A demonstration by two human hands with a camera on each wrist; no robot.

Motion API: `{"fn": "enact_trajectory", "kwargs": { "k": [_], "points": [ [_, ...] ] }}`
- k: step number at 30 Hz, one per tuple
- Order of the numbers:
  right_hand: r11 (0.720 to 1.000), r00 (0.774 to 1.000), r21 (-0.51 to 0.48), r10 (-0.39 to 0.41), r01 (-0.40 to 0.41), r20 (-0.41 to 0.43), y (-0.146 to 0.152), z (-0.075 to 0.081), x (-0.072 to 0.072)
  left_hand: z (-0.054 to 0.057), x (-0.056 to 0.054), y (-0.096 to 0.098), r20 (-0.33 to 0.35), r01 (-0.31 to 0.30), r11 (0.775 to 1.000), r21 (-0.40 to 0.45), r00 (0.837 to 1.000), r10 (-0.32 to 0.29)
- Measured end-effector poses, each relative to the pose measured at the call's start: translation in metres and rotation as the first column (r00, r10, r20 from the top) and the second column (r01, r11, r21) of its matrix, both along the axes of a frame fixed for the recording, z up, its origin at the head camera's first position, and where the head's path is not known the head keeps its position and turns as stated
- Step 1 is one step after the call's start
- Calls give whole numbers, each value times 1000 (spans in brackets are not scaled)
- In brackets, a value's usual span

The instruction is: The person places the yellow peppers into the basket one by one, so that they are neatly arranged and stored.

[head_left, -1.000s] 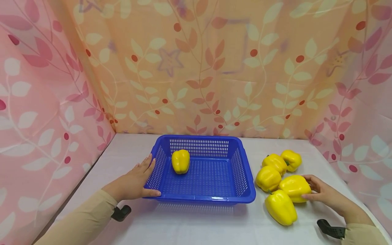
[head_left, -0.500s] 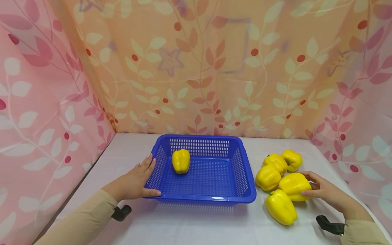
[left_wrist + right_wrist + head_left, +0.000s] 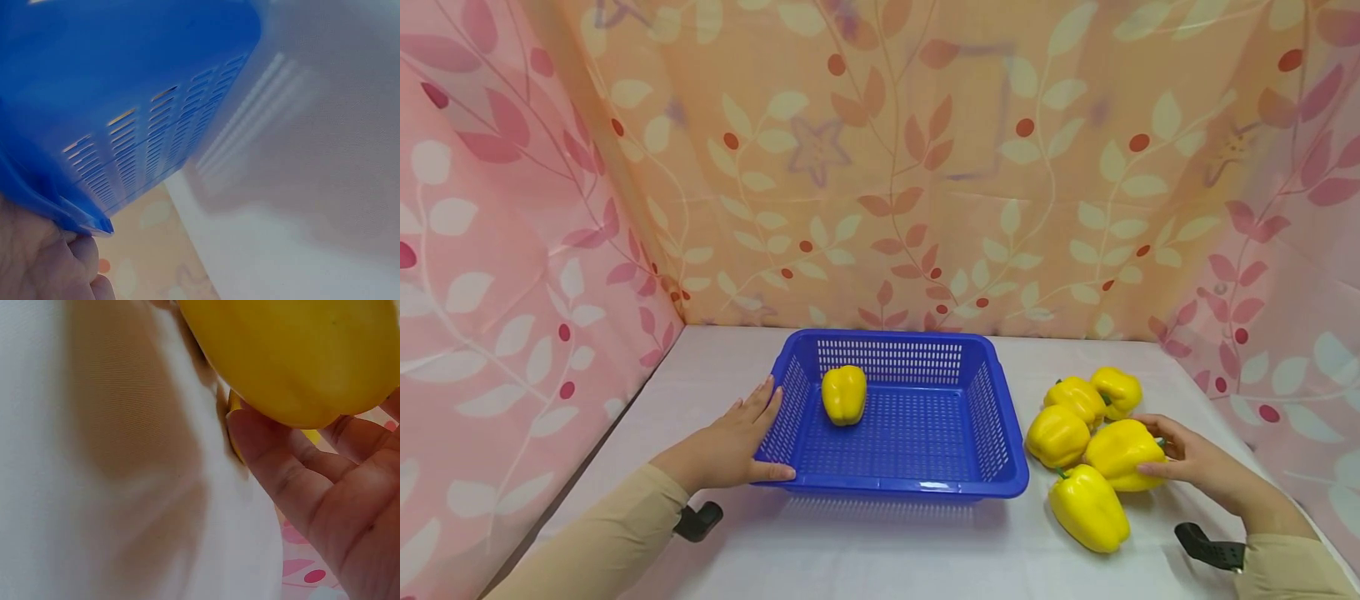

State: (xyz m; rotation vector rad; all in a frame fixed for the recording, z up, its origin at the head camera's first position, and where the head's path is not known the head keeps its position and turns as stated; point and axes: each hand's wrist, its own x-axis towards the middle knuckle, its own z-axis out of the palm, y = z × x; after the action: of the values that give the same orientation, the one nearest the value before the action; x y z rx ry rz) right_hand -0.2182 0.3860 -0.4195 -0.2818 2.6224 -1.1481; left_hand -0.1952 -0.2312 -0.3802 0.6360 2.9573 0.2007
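In the head view, my left hand lies on the left side of a blue perforated plastic basket. Its fingers stretch along the left rim and the thumb rests on the front rim. Inside the basket, towards the left, is one yellow bell pepper. My right hand holds another yellow bell pepper by its stem end, thumb on the near side and fingers behind. The right wrist view shows this held pepper large, with the thumb at its edge. The left wrist view shows the basket's outer wall.
Several more yellow bell peppers lie close around the held one: a near one, one to its left, and others behind. A white cloth covers the table. Patterned curtains stand at the back and both sides.
The pepper in my right hand has turned and tilted a little, so its green stem now shows beside the fingers. My left hand and the basket have stayed in place.
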Motion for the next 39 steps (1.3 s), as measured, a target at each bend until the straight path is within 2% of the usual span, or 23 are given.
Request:
{"fn": "enact_trajectory", "kwargs": {
  "k": [5, 11, 16, 30, 39],
  "points": [
    [1000, 1000, 23, -4, 5, -9, 1, 4, 1, 1, 1, 1, 3, -3, 1000, 2, 1000, 2],
    [995, 997, 97, -9, 16, -76, 5, 9, 1, 2, 1, 1, -1, 1, 1000, 1, 1000, -1],
    [991, 997, 129, -24, 32, -69, 5, 10, 1, 2, 1, 1, 0, 3, 1000, -1, 1000, -3],
    [981, 987, 194, 3, 29, -162, -3, 3, -6, 2, 2, 2, 9, -14, 1000, -5, 1000, 14],
    [978, 989, 205, -2, 32, -145, -8, 0, -7, 0, 1, 2, 10, -14, 1000, -7, 1000, 14]
  ]
}}
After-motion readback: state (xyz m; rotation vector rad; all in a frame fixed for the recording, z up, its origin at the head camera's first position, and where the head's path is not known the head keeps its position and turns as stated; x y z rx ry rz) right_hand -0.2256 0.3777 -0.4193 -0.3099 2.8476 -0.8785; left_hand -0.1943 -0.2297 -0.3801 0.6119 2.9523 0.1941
